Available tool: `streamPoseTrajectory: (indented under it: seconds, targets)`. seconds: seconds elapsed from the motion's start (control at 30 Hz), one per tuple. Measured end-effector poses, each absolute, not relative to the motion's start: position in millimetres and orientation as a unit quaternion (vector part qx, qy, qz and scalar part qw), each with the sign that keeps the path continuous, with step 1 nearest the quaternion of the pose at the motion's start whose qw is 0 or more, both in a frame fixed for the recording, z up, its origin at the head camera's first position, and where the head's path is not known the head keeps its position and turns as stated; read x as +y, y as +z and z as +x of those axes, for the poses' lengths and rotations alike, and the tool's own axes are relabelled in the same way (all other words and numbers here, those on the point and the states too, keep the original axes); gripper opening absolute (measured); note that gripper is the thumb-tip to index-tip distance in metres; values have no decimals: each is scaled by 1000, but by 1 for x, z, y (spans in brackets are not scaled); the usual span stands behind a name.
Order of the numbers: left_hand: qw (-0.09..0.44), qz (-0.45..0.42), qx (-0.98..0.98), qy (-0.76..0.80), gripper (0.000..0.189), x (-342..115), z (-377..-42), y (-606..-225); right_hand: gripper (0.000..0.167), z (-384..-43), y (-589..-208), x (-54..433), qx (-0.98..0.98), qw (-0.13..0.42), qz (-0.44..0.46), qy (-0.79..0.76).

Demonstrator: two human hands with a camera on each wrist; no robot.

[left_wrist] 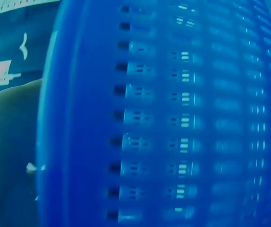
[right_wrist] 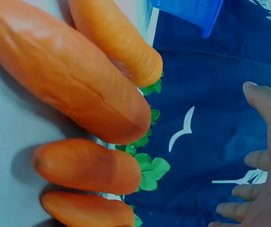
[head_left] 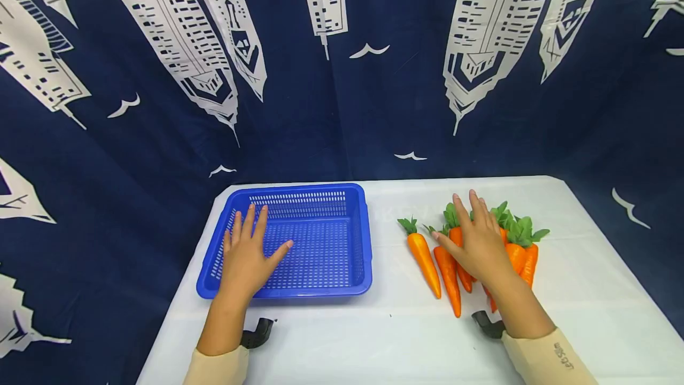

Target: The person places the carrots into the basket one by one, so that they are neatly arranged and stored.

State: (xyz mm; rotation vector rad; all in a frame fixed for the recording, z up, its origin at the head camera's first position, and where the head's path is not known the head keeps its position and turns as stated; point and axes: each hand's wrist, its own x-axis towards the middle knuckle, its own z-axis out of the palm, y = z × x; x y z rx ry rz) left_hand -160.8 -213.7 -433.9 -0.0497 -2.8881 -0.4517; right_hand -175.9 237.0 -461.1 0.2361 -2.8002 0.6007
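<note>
A blue plastic basket [head_left: 365, 242] with perforated walls stands on the left of the table, and nothing lies inside it. Over its left part is my left hand [head_left: 247, 260], fingers spread and holding nothing. The basket's slotted wall [left_wrist: 88, 118] fills the left wrist view, where fingers do not clearly show. On the right lie several orange carrots [head_left: 447, 278] with green leafy tops. My right hand [head_left: 483, 248] hovers over the pile with straight, spread fingers and hides part of it. In the right wrist view the fingers [right_wrist: 258, 101] stand apart from the carrots [right_wrist: 88, 163].
A white cloth covers the table [head_left: 385, 337]. Behind and beside it hangs a dark blue curtain [head_left: 342, 106] printed with white buildings and birds. One carrot [head_left: 424, 263] lies at the pile's left side, towards the basket. Black wrist mounts [head_left: 259, 333] sit by both wrists.
</note>
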Motion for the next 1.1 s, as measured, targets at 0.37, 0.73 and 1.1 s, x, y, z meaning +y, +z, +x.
streamPoseTrajectory:
  seconds: [0.37,0.73,1.1]
  targets:
    - [164,53,-963,-206,76,-246,-146,-433,89,-169,-467,223,-948,171,91,254]
    - [90,104,-969,-207,84,-273,-128,-438,74,-162,-482,210,-930,113,58,345]
    - [52,126,-948,-287,88,-291,-113,-454,70,-156,-493,199,-933,89,60,345]
